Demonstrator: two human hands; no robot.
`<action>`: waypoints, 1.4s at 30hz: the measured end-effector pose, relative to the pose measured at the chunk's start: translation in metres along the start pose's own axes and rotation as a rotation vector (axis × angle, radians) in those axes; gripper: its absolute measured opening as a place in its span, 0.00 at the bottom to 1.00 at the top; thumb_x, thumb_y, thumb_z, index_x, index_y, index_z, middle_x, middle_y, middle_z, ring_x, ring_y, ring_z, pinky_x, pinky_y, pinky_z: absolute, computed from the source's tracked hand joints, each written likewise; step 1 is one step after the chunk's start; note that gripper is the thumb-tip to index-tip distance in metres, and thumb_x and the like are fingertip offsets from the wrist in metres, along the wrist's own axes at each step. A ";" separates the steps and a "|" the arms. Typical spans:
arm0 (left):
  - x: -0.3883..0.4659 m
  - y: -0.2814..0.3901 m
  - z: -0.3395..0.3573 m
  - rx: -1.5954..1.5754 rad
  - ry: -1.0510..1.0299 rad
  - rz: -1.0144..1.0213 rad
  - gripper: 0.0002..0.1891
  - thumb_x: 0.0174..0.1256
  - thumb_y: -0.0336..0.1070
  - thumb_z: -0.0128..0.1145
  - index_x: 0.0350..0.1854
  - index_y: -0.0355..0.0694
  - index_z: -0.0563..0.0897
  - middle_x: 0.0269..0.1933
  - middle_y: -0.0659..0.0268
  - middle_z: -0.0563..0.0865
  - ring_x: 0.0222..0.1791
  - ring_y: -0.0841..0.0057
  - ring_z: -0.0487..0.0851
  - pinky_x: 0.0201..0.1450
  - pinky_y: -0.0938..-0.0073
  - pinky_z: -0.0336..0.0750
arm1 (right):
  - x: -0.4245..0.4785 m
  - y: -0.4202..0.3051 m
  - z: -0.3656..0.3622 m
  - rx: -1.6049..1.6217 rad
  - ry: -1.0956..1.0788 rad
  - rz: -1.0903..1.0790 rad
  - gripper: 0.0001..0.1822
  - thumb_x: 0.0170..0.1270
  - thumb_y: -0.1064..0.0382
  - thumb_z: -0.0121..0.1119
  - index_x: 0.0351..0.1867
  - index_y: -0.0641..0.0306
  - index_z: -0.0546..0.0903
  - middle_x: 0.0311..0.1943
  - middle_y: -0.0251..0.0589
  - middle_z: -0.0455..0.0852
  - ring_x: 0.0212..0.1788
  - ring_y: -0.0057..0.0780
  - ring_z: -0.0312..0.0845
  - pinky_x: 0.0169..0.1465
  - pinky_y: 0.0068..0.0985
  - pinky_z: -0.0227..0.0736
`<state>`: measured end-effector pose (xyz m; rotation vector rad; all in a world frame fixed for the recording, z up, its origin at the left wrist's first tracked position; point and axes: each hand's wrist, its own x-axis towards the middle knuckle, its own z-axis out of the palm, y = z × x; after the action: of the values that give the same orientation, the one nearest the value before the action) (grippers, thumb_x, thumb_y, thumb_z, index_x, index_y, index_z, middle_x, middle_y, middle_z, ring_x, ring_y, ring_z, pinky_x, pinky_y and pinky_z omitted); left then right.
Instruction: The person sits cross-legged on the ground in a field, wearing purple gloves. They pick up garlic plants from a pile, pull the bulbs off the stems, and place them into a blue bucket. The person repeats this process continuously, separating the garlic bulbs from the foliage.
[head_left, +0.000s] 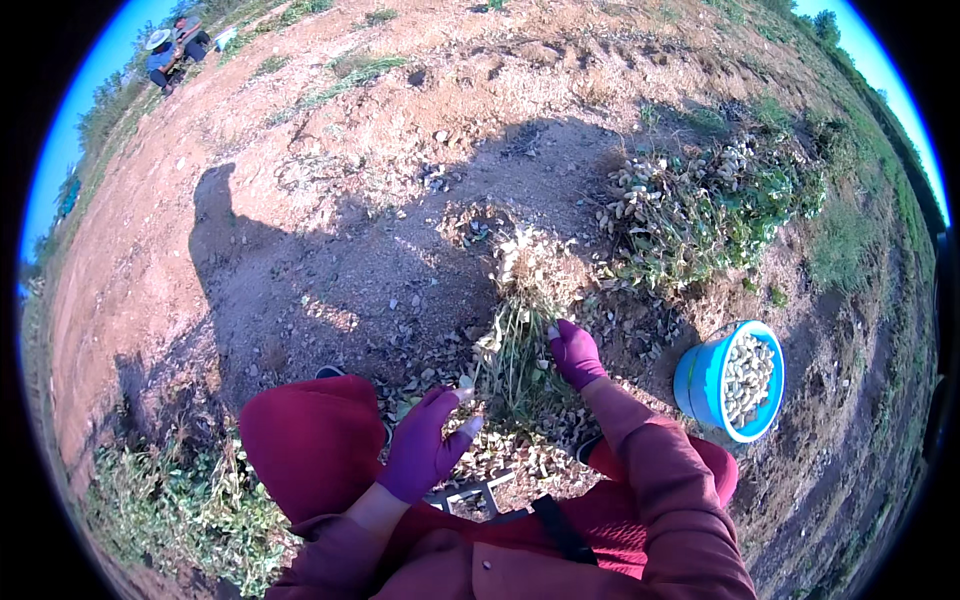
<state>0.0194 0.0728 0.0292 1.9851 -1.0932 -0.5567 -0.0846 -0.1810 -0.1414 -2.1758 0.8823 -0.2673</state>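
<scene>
A bunch of pulled peanut plants (517, 337) stretches away from me between my legs, its pale pods and roots at the far end and its stems towards me. My right hand (576, 352), in a purple glove with bare fingertips, is curled at the right side of the stems, gripping them near the root end. My left hand (427, 444), gloved the same way, hovers just left of the stems' near end. Its thumb and fingers are apart, with nothing seen between them.
A blue bucket (686, 382) of loose peanuts (748, 379) tilts in view at my right. Beyond it lies a heap of peanut plants (712, 214) with pods. More leafy plants (187, 502) lie at lower left. Two people (176, 52) crouch far off at upper left.
</scene>
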 end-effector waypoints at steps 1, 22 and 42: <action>-0.001 -0.005 0.003 -0.049 0.003 0.002 0.20 0.60 0.44 0.55 0.49 0.34 0.76 0.43 0.50 0.80 0.45 0.54 0.78 0.48 0.64 0.72 | -0.007 -0.002 0.004 0.069 -0.170 0.056 0.15 0.61 0.54 0.50 0.38 0.64 0.78 0.31 0.57 0.81 0.35 0.56 0.76 0.38 0.38 0.72; 0.017 -0.114 0.086 -0.778 0.287 -0.504 0.20 0.52 0.40 0.65 0.40 0.29 0.78 0.38 0.60 0.83 0.37 0.76 0.78 0.42 0.70 0.72 | -0.125 -0.128 0.013 0.288 0.057 -0.232 0.14 0.61 0.52 0.57 0.38 0.61 0.78 0.28 0.46 0.82 0.31 0.43 0.81 0.33 0.30 0.73; 0.022 -0.168 0.060 -0.627 0.436 -0.361 0.25 0.48 0.33 0.65 0.51 0.34 0.75 0.45 0.62 0.82 0.42 0.74 0.79 0.48 0.71 0.72 | -0.042 -0.007 -0.024 -0.191 0.097 0.303 0.11 0.52 0.58 0.55 0.34 0.60 0.77 0.30 0.54 0.81 0.37 0.54 0.76 0.39 0.38 0.70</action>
<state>0.0745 0.0821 -0.1421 1.6264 -0.2410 -0.5323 -0.1230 -0.1631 -0.1167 -2.1766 1.3224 -0.1444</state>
